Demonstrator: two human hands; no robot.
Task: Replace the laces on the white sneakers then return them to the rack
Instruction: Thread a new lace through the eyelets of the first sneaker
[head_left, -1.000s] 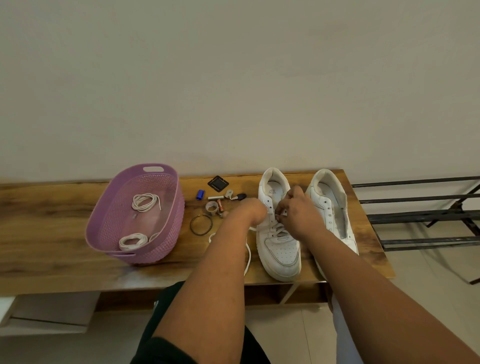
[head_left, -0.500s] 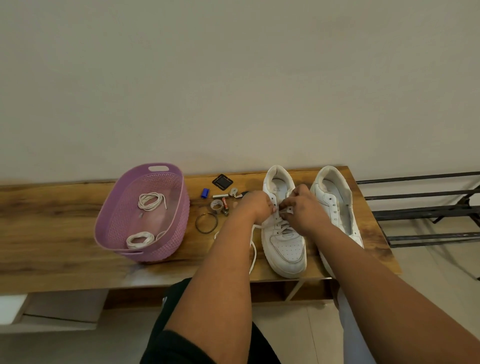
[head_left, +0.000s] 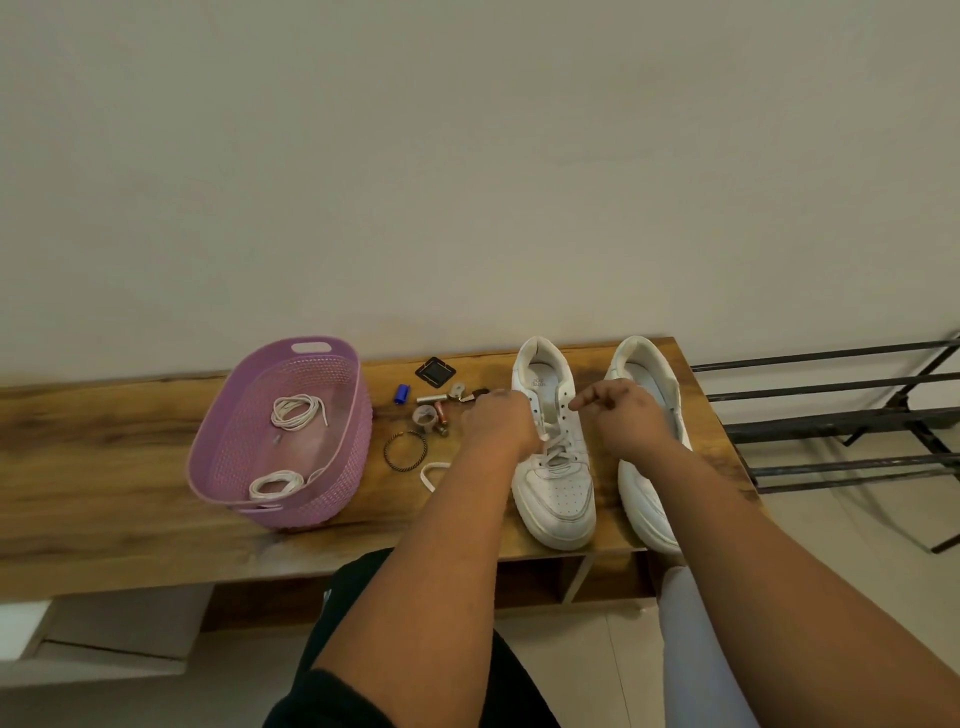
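Hands over left sneaker (head_left: 553, 467), left hand (head_left: 501, 423) pinching lace (head_left: 551, 451), right hand (head_left: 626, 418) loosely curled

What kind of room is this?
Probably a home entryway or hallway: a black metal shoe rack stands beside a low wooden bench against a plain wall, with white sneakers and a purple plastic basket of coiled laces on it.

white sneakers (head_left: 556, 467), lilac perforated basket (head_left: 332, 483), wood-grain brown bench (head_left: 104, 467)
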